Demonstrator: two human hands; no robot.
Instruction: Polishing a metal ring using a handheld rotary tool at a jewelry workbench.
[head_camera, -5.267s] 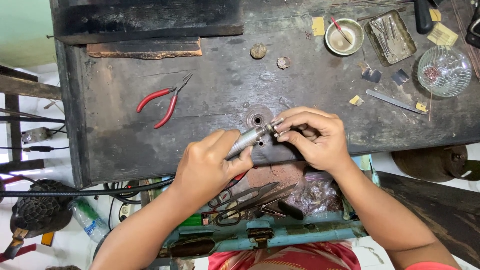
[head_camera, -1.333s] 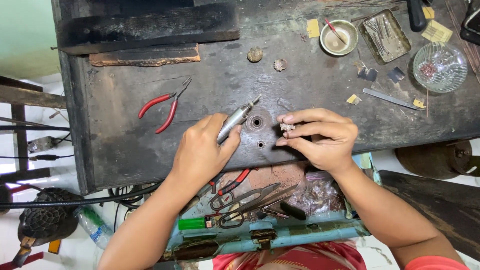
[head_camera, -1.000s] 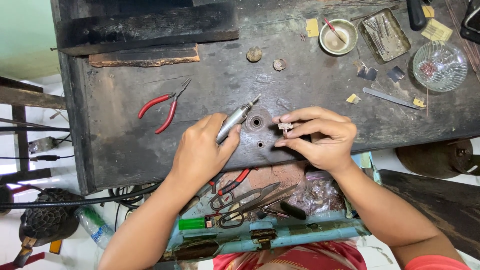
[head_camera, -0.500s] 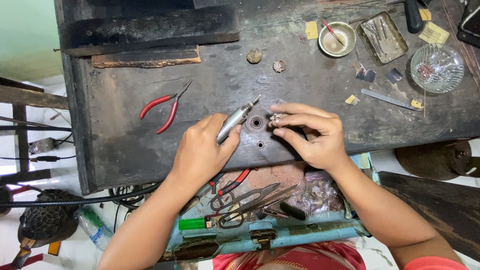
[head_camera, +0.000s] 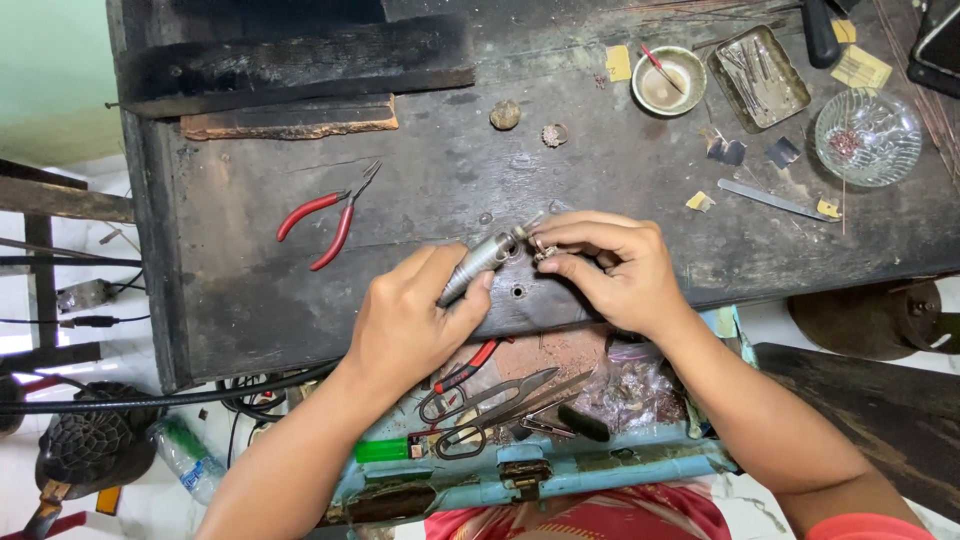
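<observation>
The left hand (head_camera: 405, 325) is gripping a silver tool (head_camera: 480, 264), closed around it. The right hand (head_camera: 615, 270) is pinching a tiny metal piece (head_camera: 541, 247) over the tabletop (head_camera: 440, 190). Keeping both hands steady and the tip gently touching seems best.

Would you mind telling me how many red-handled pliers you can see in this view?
2. One pair of red-handled pliers lies on the dark workbench, left of the hands. A second red-handled tool lies in the tray below the bench, partly hidden by the left hand. More may be hidden there.
</observation>
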